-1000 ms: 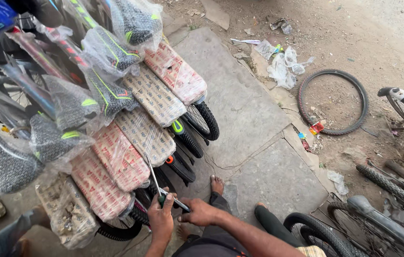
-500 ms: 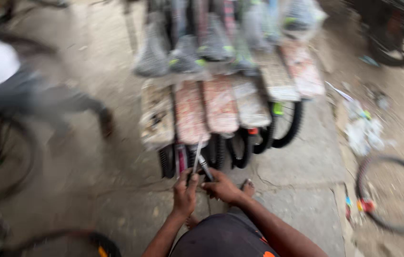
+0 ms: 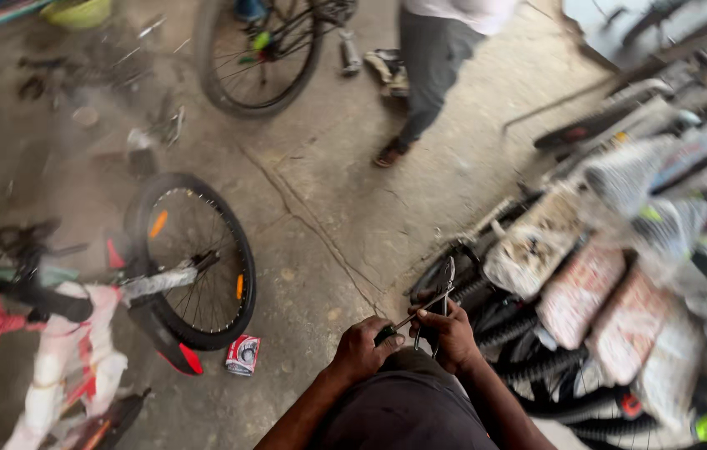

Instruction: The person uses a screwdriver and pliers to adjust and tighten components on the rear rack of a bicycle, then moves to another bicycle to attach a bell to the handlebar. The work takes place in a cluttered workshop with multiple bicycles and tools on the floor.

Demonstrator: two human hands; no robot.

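Closest to the camera is the person's dark-clothed knee, and both hands sit right on top of it. The left hand (image 3: 359,350) has its fingers curled tight around the dark handle of a screwdriver (image 3: 408,321), whose thin metal shaft pokes up and to the right toward the other hand. The right hand (image 3: 452,335) is closed around the lower handles of a pair of pliers (image 3: 445,287); they're slim, grey metal, standing nearly upright with the nose pointing up, just in front of the knobby tyres. The two tools cross or meet right between the hands, though it's too small to tell if they actually touch.

Just past the hands on the right is the row of wrapped bikes (image 3: 620,275), wheels and frames bundled in paper and plastic. Off to the left there's a small red and white box (image 3: 243,355) on the concrete floor (image 3: 328,208), beside a black bike wheel (image 3: 195,258) with orange reflectors. Farther back stands another person (image 3: 428,67) in grey trousers next to another wheel (image 3: 258,54).

Compared with half a second ago, the view has swung left: the wrapped bikes were dead ahead and are now off to the right side. The hands are in the same pose with the same tools.
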